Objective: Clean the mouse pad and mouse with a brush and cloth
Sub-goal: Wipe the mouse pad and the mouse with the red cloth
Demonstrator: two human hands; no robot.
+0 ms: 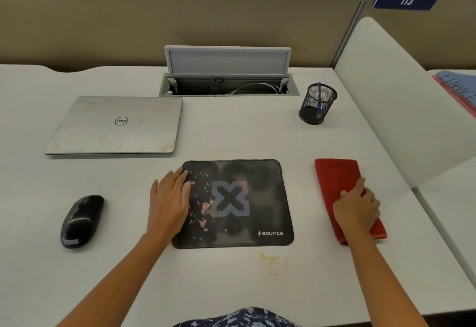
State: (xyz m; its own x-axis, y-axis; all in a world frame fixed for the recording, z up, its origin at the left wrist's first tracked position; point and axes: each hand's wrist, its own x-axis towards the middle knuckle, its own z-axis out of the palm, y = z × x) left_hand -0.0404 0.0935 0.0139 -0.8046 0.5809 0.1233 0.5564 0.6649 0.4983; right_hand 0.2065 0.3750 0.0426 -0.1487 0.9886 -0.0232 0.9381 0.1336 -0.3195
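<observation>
A black mouse pad (257, 198) is seen lying flat on a white desk (231, 288), right in front of the person. A big X and the word "sounce" are printed on it. Little pink and tan crumbs (204, 207) are scattered over its left half. The left hand (170, 205) is laid flat on the pad's left edge, with the fingers straight and nothing held.

A folded red cloth (334, 172) is placed to the right of the pad, apart from it. The right hand (356, 209) is set on the cloth, and the cloth is grasped with bent fingers. The near part of the cloth is partly hidden by the hand.

A black mouse (82, 221) is found to the left of the pad, well apart from it. Grey smudges can be seen on its top. It is not touched by either hand.

A blue brush (319, 94) is stood in a black mesh cup (313, 110), far back on the right side of the desk.

A shut silver Dell laptop (116, 125) is laid behind the pad, to the left. Behind it, a cable box (226, 87) is set into the desk, with its grey lid (226, 60) tipped up and wires seen inside.

A small yellow stain (270, 259) is seen on the desk just in front of the pad. A blue sign (407, 0) with the number 113 is fixed to the wall at the top right.
</observation>
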